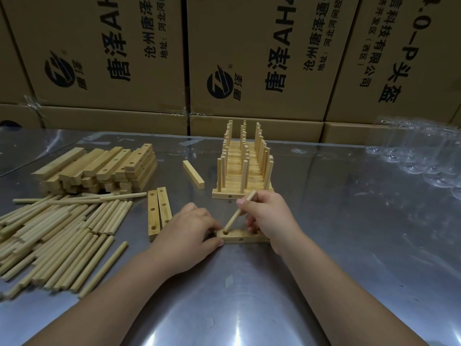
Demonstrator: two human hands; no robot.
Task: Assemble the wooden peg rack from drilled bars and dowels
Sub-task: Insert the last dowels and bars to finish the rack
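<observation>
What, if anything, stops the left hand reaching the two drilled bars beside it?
Probably yes: the left hand, pinching the worked bar, sits right beside the two drilled bars, nothing between.

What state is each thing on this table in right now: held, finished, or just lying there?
drilled bar, lying flat, left end gripped.
dowel, tilted, tip at the bar's left hole.
left hand, grips the drilled bar.
right hand, pinches the dowel.
pegged bars, in a row, dowels upright.
two spare bars, lying flat, holes empty.
bar stack, piled.
loose dowels, heaped.
</observation>
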